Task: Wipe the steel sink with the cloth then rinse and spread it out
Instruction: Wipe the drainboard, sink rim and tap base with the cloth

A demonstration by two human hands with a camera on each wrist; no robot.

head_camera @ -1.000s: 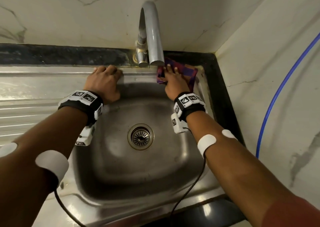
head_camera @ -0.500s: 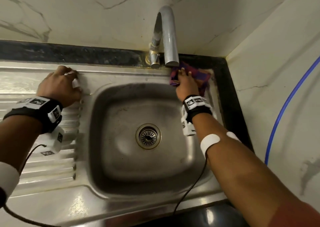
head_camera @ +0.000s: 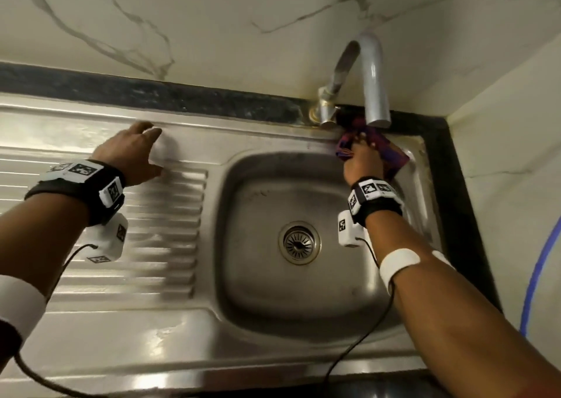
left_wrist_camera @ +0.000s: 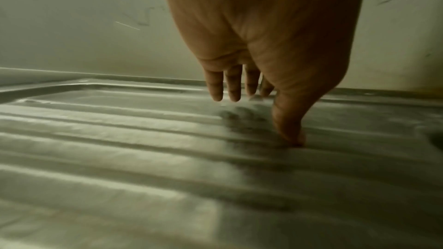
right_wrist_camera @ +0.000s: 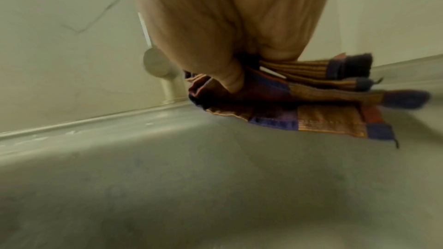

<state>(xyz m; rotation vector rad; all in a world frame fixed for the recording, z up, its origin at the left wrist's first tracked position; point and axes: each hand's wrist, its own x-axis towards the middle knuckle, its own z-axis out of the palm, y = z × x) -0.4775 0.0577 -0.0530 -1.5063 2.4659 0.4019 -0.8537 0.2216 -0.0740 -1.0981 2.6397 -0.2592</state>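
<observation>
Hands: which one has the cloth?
The right hand has it, pressing the colourful cloth onto the sink rim under the tap. The left hand holds nothing, fingers spread over the ribbed draining board.

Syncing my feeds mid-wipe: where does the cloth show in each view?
Head: cloth upper right, under the right hand, below the tap spout.
Left wrist: not in view.
Right wrist: cloth centre right, on the steel sink rim.
Shared landmark: tap, its base.
</observation>
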